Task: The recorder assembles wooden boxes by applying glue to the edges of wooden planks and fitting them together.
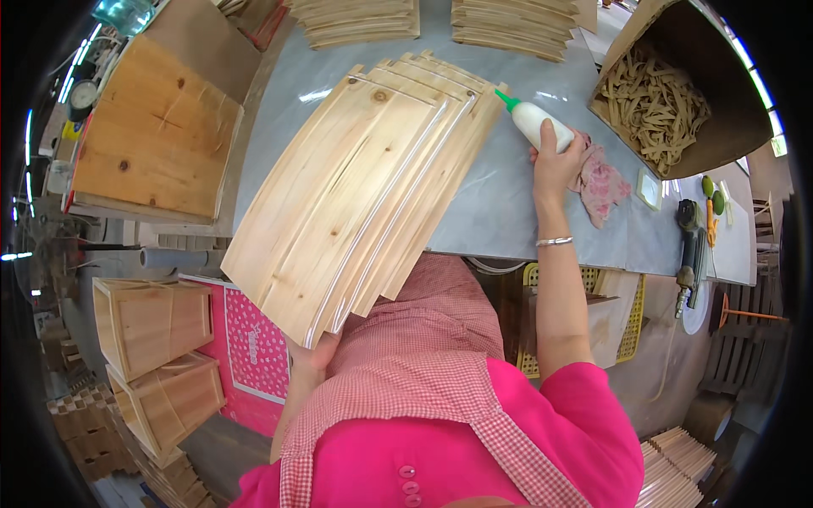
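Several pale wooden panels lie overlapped like stairs, slanting from the table past its front edge toward my lap. White beads of glue run along their exposed right edges and across the far ends. My right hand is closed round a white glue bottle, its green nozzle tilted up-left near the panels' far right corner. Beneath the near end of the panels, my left hand holds their lower edge, its fingers partly hidden by the wood. A pink-patterned cloth lies beside my right wrist.
Stacks of wooden slats stand at the table's far edge. A cardboard box of tan strips sits at the right, near a dark air tool and orange-handled scissors. Leftward are a large wooden board and wooden boxes.
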A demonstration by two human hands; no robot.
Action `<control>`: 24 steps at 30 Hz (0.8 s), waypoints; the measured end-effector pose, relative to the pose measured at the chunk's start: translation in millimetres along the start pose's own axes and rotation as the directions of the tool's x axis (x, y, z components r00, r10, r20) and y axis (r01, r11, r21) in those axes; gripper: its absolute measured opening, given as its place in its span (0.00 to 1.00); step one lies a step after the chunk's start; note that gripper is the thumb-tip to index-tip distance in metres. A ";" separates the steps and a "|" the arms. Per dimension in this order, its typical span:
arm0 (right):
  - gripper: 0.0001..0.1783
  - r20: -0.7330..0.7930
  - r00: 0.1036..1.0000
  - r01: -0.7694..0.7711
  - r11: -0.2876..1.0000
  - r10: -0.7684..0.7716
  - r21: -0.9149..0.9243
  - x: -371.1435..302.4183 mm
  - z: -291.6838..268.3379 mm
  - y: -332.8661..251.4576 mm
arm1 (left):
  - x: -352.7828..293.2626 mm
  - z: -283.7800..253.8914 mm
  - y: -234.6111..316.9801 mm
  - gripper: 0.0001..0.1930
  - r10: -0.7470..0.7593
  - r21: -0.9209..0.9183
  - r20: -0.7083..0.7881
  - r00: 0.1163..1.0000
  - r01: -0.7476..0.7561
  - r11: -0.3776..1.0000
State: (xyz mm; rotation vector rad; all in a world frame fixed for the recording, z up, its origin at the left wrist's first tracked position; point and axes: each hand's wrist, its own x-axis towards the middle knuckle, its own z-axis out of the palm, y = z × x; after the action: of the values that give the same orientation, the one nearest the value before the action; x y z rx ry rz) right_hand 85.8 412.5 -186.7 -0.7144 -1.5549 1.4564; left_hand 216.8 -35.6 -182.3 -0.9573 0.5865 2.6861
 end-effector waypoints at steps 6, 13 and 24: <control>0.28 0.010 0.999 0.051 0.993 -0.051 -0.104 10.4 1.2 19.9 | 6.4 -16.1 1.8 0.27 -0.019 0.093 0.131 0.991 0.006 0.996; 0.24 0.147 0.988 -0.021 0.993 0.039 -0.116 -42.6 -25.5 -13.3 | 9.1 -18.6 2.7 0.27 0.013 0.012 0.044 0.999 -0.014 1.000; 0.19 0.478 0.877 0.002 0.992 0.058 -0.124 -189.0 -83.8 -43.8 | 14.4 -21.4 5.4 0.27 -0.066 -0.066 0.254 0.965 0.085 0.994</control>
State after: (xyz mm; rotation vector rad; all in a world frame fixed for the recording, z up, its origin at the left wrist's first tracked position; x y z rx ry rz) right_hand 252.9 283.0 -187.4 -0.4586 -2.0321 1.6568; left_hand 215.8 -48.8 -205.1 -0.6265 0.3893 2.7183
